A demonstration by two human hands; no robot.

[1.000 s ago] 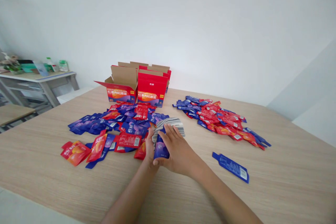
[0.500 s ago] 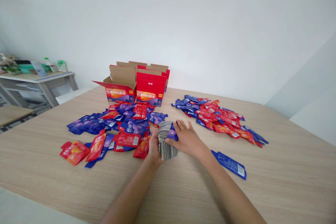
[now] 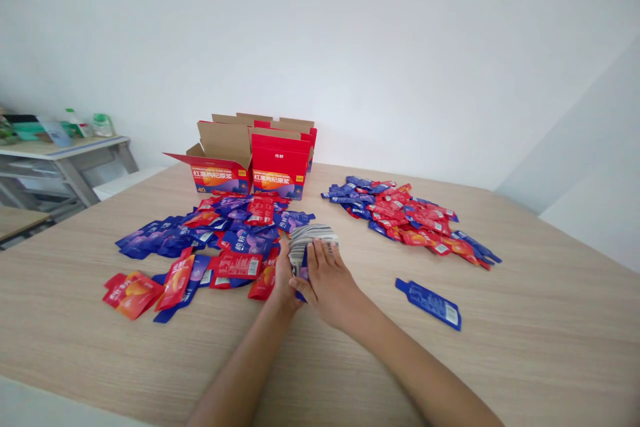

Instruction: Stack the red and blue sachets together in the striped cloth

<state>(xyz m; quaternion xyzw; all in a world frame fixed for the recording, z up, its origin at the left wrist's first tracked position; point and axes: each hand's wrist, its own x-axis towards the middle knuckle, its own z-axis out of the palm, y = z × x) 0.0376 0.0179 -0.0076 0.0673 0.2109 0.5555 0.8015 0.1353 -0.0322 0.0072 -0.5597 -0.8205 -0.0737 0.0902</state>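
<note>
hands: left (image 3: 283, 278), right (image 3: 327, 277), gripping one sachet stack (image 3: 307, 245); two boxes (image 3: 253, 160).

Both hands close around a stack of sachets (image 3: 311, 245), so only its striped edges and a scrap of blue show; how many lie in it cannot be told. The right hand (image 3: 327, 280) covers most of the near face, and the left hand (image 3: 281, 277) is largely hidden behind it. Both forearms run off the bottom edge. Beyond the hands, the print on the red boxes (image 3: 260, 163) is too small to read. Far to the left, the side table (image 3: 60, 150) is cut by the frame, its bottles (image 3: 87, 123) only blurred shapes.
</note>
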